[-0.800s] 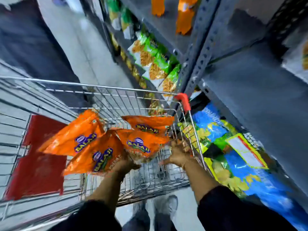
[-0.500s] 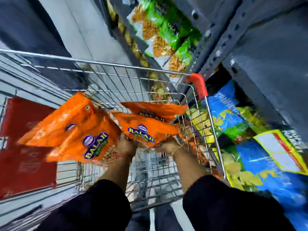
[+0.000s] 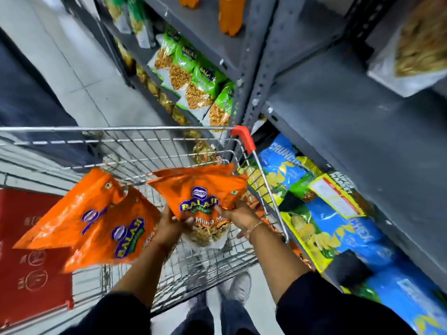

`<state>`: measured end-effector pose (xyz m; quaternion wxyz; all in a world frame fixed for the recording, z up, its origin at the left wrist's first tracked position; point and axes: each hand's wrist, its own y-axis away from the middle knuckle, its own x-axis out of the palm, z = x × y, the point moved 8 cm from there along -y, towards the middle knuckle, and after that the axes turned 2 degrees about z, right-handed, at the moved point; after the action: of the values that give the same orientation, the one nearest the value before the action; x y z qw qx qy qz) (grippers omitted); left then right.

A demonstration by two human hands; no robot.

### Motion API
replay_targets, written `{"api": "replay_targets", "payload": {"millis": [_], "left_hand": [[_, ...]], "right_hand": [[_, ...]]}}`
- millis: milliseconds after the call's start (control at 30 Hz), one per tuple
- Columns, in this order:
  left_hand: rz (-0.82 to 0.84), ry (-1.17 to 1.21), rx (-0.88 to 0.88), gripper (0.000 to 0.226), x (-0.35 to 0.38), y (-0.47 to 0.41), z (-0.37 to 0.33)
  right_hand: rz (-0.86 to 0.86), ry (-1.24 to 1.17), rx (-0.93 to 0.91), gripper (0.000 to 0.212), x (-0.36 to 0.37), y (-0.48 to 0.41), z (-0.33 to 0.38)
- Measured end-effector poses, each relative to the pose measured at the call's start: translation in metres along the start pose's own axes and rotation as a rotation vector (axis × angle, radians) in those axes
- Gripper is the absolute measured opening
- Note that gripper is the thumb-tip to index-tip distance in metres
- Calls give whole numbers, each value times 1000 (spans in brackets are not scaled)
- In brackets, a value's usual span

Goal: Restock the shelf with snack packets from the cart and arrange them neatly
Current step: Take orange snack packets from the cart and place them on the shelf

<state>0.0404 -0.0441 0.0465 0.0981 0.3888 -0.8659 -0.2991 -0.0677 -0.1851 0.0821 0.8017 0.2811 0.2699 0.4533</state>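
Gripping orange snack packets above the cart (image 3: pixel 135 128), both hands are closed on stock at the near right corner of the basket. The left hand (image 3: pixel 169 224) clamps the lower ends of two orange packets (image 3: pixel 96 221) that fan out to the left, and its fingers also touch the middle packet (image 3: pixel 200 194). The right hand (image 3: pixel 239 215) pinches the lower right edge of that middle packet; a further packet appears to lie behind it, though the overlap makes the count uncertain.

Status: pick-up stage only. No orange packet held here has reached a shelf.

Beyond the cart's right rim, the lower shelf already carries blue chip bags (image 3: pixel 338 221). The grey shelf board (image 3: pixel 350 112) above them is mostly bare, and is the probable destination. Farther along, green packets (image 3: pixel 193 76) stand in a row. Remaining: transfer, placement, alignment.
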Motion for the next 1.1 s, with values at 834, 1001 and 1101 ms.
{"api": "replay_targets", "payload": {"millis": [834, 1001, 1101], "left_hand": [[696, 38, 672, 18, 335, 77, -368], [721, -8, 611, 42, 404, 44, -366], [700, -38, 627, 53, 425, 29, -365]], "right_hand": [[-884, -508, -833, 61, -354, 206, 130], [-957, -487, -821, 118, -407, 190, 109], [-919, -462, -809, 121, -421, 173, 100]]}}
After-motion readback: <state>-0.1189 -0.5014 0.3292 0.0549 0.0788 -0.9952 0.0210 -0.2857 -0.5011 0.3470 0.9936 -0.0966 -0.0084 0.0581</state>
